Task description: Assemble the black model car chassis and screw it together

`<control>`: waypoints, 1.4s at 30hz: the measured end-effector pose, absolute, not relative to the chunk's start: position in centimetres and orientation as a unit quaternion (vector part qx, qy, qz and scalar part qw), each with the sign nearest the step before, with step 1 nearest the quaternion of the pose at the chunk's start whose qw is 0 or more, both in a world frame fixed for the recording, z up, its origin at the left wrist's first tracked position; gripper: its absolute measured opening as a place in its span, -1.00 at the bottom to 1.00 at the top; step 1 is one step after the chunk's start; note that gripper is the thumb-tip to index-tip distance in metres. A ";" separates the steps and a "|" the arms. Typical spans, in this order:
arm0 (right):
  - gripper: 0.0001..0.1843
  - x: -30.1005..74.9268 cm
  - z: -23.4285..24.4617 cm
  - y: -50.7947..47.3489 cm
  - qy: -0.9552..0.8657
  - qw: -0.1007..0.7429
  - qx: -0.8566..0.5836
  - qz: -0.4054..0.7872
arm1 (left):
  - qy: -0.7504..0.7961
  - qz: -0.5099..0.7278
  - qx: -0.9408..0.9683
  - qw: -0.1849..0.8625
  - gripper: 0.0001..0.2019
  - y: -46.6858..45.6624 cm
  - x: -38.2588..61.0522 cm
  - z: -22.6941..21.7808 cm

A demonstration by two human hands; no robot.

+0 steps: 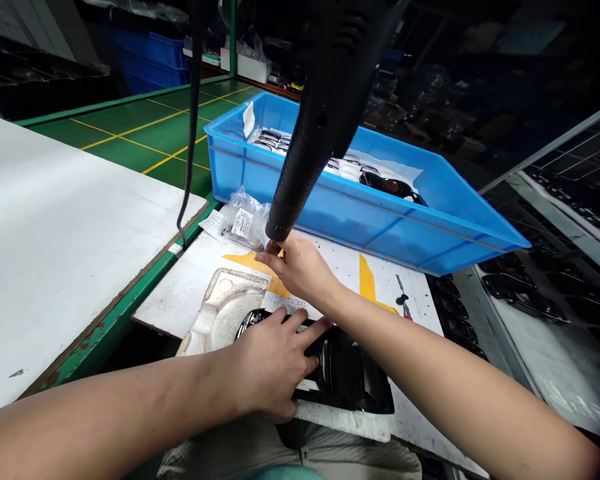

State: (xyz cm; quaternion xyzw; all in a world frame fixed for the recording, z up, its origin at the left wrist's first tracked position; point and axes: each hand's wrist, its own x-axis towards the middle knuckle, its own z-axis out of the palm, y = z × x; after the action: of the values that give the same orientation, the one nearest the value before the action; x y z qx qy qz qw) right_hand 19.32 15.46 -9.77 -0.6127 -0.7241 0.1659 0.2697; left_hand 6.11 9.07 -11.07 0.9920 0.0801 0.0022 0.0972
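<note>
My left hand [273,363] lies flat with fingers spread on a glossy black plastic part [353,373], which rests on a white fixture [220,313] at the bench's near edge. My right hand [297,267] reaches forward, its fingertips pinched together just under the tip of a black hanging power tool [313,140]. What the fingers pinch is too small to make out. A clear bag with a white label [243,220] lies just left of the tool's tip.
A blue plastic bin [380,207] holding black parts and white wrapping stands behind the hands. A white board [55,227] covers the green bench on the left. A black cable [193,120] hangs down. A metal rack with dark parts [525,293] is at right.
</note>
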 end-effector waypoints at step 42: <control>-0.53 25.7 -1.2 3.2 -0.412 0.608 -0.582 0.350 | 0.072 -0.027 0.990 0.118 -0.42 9.2 6.2 -11.8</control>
State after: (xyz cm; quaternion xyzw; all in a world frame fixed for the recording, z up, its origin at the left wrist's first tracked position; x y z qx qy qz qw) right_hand 25.67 3.20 -1.19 -0.5815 -0.4124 0.3497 0.6078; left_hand 6.22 9.17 -11.78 0.9901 0.0718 -0.0268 0.1180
